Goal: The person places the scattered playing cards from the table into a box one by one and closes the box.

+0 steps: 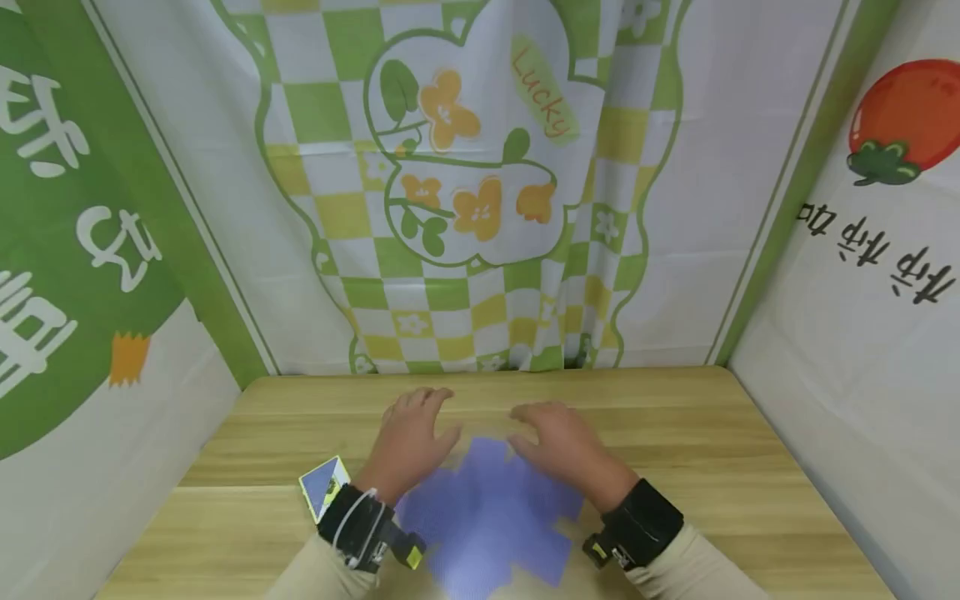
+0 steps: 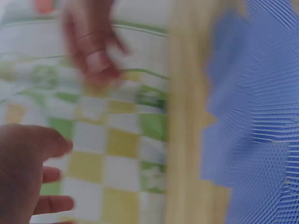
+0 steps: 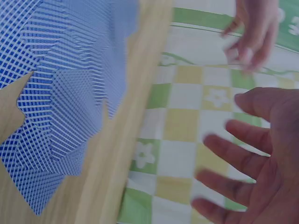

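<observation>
Overlapping square sheets with a fine blue-and-white check (image 1: 487, 508) lie fanned out on the wooden table, between and below the two hands. My left hand (image 1: 408, 442) hovers past their upper left side, fingers relaxed and apart, holding nothing. Opposite it, my right hand (image 1: 562, 446) is raised over their upper right side with its palm turned inward. Its spread fingers (image 3: 233, 154) show in the right wrist view, with nothing between them. A small square pack (image 1: 325, 487) with a blue face and yellow edging sits beside the left wrist, partly covered by the wrist strap.
The wooden table (image 1: 645, 417) ends at a green-and-yellow checked curtain (image 1: 442, 292) at the back. Printed cloth walls stand at the left (image 1: 150, 442) and right (image 1: 840, 350). Each wrist carries a black strap with a small camera.
</observation>
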Demonstrator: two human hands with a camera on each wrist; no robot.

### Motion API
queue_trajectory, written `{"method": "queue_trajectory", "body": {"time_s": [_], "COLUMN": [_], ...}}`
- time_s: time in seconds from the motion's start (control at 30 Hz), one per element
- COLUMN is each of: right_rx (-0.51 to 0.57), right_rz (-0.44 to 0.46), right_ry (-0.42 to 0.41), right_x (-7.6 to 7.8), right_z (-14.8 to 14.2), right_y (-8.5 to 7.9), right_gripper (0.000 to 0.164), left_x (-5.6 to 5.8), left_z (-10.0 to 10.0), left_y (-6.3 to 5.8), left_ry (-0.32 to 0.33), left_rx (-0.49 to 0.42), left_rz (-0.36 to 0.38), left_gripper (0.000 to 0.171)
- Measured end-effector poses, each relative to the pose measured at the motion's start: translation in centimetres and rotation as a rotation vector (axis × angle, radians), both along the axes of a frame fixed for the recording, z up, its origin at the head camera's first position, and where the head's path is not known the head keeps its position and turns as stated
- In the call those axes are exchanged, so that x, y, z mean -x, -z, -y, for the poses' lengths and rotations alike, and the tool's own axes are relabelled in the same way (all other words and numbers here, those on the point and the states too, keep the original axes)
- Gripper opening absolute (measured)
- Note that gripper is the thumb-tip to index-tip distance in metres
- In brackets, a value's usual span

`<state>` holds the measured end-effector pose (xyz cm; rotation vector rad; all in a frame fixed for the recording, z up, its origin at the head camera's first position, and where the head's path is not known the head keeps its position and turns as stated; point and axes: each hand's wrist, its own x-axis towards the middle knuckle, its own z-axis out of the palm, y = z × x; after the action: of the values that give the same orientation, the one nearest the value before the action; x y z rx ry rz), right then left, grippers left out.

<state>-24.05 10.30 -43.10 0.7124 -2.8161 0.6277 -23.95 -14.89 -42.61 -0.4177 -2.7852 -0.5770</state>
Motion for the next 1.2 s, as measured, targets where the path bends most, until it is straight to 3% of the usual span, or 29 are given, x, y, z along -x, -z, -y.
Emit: {"method": "queue_trajectory", "body": {"time_s": [0.1,0.17,0.3,0.43,0.57,0.63,0.7,0.93,1.2], "right_rx": [0.047,0.059,0.111,0.228,0.292,0.288,0.286,0.27,0.13], "right_rz": [0.013,0.055,0.2,0.34,0.351,0.342,0.347,0.347,0.315], "right_ry": [-0.014,-0.003,0.043,0.126,0.166,0.172,0.181,0.165,0.151], "right_x": [-0.9,-1.5,-2.4,-3.1,-3.5,-3.6,-3.7,-4.3,-4.7], "right_z": [-1.1,-1.9,-3.5,-4.8,-5.6,-5.9,-6.0,-5.8,-4.9], "right_y": [0.0,0.3,1.7,3.1,4.4,5.1,5.8,7.4,7.7], "right_gripper": [0.016,0.01,0.014,0.03,0.04,0.045,0.051,0.075,0.083], "left_x": [-1.3,-2.1,-3.8,-4.7,-5.1,-5.2,-5.3,-6.1,-6.4], "left_z": [2.5,4.8,9.9,14.5,18.0,19.0,19.5,19.5,19.3], "left_y": [-0.6,-0.6,0.3,2.7,5.6,6.7,7.5,9.1,9.7], "left_ry": [-0.032,-0.073,-0.192,-0.275,-0.252,-0.222,-0.186,-0.034,-0.057], "left_rx": [-0.125,-0.202,-0.273,-0.354,-0.423,-0.434,-0.426,-0.427,-0.241], "left_rz": [0.014,0.056,0.202,0.341,0.462,0.534,0.556,0.47,0.32], "left_gripper": [0.023,0.017,0.03,0.044,0.055,0.064,0.072,0.085,0.086]}}
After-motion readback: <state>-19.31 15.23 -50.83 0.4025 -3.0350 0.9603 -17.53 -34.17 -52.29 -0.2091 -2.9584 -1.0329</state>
